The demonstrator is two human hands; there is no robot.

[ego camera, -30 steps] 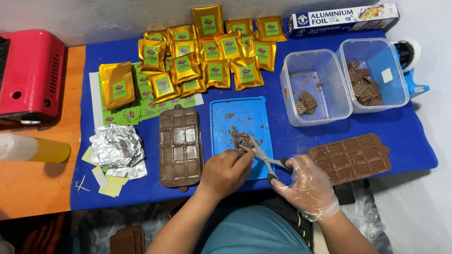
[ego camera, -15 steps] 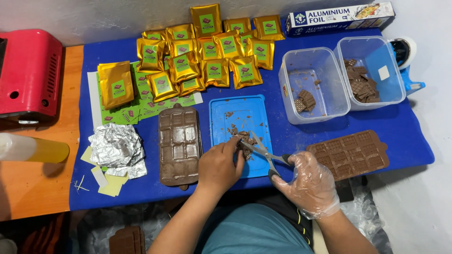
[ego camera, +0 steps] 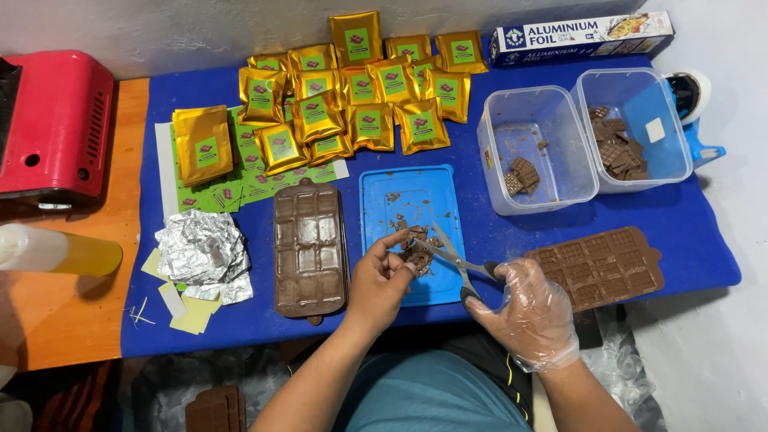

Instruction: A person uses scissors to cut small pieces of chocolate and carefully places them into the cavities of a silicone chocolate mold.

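Seen from the head: left hand (ego camera: 382,280) pinched on a chocolate piece (ego camera: 417,254) over the blue lid (ego camera: 384,192), gloved right hand (ego camera: 530,310) closed through the handles of scissors (ego camera: 450,258), blades open at the piece. Just beside the lid, a brown mould (ego camera: 309,244) on the blue table (ego camera: 704,232), foil wrappers (ego camera: 202,254) further left

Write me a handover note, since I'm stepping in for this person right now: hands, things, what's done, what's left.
Left hand, bare, pinches a chocolate piece over the blue lid.
Right hand, in a clear glove, works the scissors at that piece.
Done: trimmings lie on the lid; pieces sit in both clear tubs; gold pouches are piled behind.
Left: two brown moulds beside the lid look filled; crumpled foil lies at left.
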